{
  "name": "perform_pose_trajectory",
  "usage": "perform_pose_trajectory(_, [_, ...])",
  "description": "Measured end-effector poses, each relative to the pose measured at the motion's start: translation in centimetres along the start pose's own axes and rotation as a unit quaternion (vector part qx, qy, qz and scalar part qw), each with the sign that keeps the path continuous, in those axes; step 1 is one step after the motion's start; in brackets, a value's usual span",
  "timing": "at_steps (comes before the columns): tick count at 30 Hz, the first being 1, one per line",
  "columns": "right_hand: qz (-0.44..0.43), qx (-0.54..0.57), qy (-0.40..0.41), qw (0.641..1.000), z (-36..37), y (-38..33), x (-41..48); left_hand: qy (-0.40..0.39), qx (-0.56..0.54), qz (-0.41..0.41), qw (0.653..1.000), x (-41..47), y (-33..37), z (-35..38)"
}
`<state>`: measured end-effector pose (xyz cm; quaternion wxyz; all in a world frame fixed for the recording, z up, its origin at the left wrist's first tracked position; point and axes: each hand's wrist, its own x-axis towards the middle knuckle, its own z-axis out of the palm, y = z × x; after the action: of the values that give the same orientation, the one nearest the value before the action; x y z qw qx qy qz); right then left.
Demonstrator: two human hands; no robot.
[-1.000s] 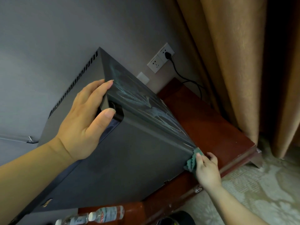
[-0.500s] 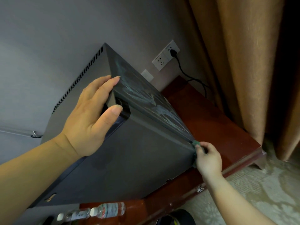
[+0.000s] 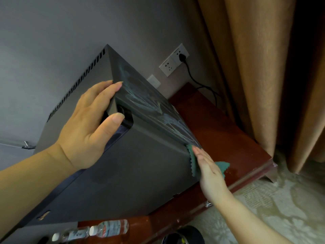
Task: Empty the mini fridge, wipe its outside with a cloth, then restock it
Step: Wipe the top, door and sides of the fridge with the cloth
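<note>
1. The mini fridge (image 3: 140,173) is sitting on a red-brown wooden stand (image 3: 228,138), with its back toward the wall.
2. The left hand (image 3: 88,131) is bracing the top front corner. Its fingers are lying nearly straight over the edge and the thumb is beside the handle recess. It is gripping nothing, and is probably steadying the cabinet against the wiping push.
3. The right hand (image 3: 209,171) is pressing the green cloth (image 3: 191,161) onto the lower front corner with flat, extended fingers, which spreads the pressure.
4. Damp streaks (image 3: 154,106) are showing on the side face, so that face is likely done.
5. Two water bottles (image 3: 109,230) are lying on the stand outside the fridge, presumably awaiting restocking.
</note>
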<state>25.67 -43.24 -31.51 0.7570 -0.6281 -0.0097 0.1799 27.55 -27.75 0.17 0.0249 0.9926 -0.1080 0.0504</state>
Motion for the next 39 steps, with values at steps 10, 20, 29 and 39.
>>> perform_pose_trajectory(10, [0.123,-0.052,0.026,0.991,-2.1,4.2,2.0,-0.001,0.003,0.003,1.0,0.0,-0.1,0.0])
perform_pose_trajectory(20, [0.258,0.165,0.125,0.944,-0.7,4.1,-0.7,-0.001,0.009,-0.005,1.0,0.0,-0.1,-0.1])
perform_pose_trajectory(29, [0.322,0.42,0.149,0.835,2.1,-2.3,-2.0,0.009,-0.001,-0.007,1.0,0.0,0.0,0.0])
perform_pose_trajectory(39, [0.077,0.22,0.12,0.965,6.2,-7.9,-4.8,0.006,-0.007,-0.037,0.999,-0.1,0.5,-0.1])
